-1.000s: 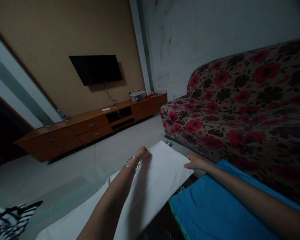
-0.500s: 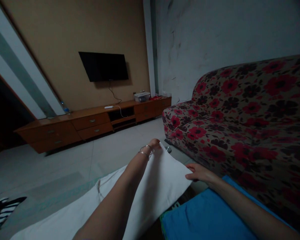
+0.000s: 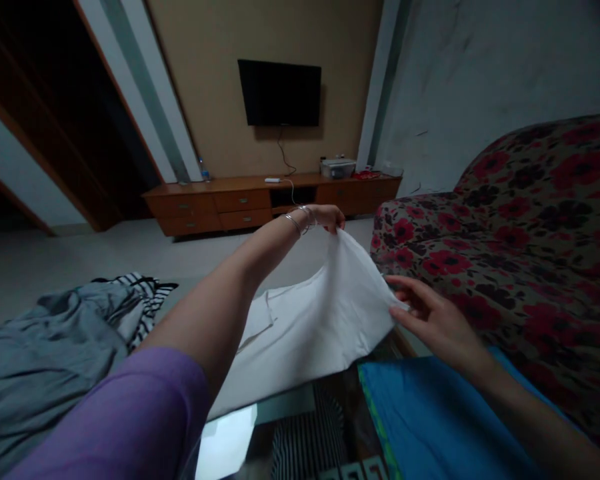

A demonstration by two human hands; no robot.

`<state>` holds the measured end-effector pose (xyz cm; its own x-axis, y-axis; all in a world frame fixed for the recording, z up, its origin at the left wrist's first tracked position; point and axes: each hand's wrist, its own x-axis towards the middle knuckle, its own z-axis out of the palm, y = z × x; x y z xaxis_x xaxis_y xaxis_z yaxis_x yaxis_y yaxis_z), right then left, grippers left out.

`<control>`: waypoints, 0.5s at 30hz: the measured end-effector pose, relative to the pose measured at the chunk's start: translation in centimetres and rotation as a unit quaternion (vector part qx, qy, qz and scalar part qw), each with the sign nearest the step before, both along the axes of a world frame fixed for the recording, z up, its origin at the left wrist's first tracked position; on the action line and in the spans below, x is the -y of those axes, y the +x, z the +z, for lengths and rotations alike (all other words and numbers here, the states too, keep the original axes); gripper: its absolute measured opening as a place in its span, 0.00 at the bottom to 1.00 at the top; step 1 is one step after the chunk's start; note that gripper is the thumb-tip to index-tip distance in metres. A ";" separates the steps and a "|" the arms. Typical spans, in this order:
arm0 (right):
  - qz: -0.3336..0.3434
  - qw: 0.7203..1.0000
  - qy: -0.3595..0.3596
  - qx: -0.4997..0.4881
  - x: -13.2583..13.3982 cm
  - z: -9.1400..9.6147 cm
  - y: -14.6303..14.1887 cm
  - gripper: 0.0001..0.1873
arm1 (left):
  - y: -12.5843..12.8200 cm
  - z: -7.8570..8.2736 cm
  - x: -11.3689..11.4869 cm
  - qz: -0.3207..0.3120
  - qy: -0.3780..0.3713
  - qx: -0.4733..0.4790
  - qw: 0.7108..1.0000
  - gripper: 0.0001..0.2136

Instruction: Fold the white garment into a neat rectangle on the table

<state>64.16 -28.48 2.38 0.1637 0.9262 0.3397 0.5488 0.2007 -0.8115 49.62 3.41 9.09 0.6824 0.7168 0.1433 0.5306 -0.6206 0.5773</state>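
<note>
A white garment (image 3: 300, 333), with what looks like a pocket or flap near its middle, lies across a glass-topped table (image 3: 295, 405). My left hand (image 3: 330, 217), with bangles at the wrist, pinches its far corner and holds it raised. At the right end, my right hand (image 3: 425, 310) grips the near corner of the same edge between thumb and fingers. The edge between my hands is lifted and stretched, while the rest rests on the tabletop. Beside it, under my right forearm, lies a folded blue cloth (image 3: 430, 413) with a green edge.
Grey clothes (image 3: 55, 347) and a black-and-white striped piece (image 3: 143, 293) are heaped on the left. A floral sofa (image 3: 510, 240) stands to the right. Across the floor is a wooden cabinet (image 3: 195, 210) beneath a wall-mounted television (image 3: 283, 93).
My left hand has raised the far corner higher, and the right hand holds its corner a little higher too. The view has swung left, bringing the grey clothes into sight.
</note>
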 end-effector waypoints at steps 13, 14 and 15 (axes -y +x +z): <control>0.263 0.961 0.045 0.075 1.0 1.1 -22.3 0.17 | -23.4 0.8 0.7 -0.108 -0.048 -0.148 0.982 0.17; 0.279 0.957 0.046 0.069 1.0 0.7 -23.8 0.17 | -25.2 0.3 1.0 -0.093 -0.056 -0.149 0.983 0.17; 0.294 0.953 0.044 0.064 1.1 0.3 -25.2 0.17 | -27.0 -0.3 1.3 -0.071 -0.070 -0.149 0.984 0.16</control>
<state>38.93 -29.56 2.69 -0.4227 0.8117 0.4031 0.4138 0.5686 -0.7109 22.58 2.07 8.83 0.7735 0.6103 -0.1707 0.6031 -0.6260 0.4944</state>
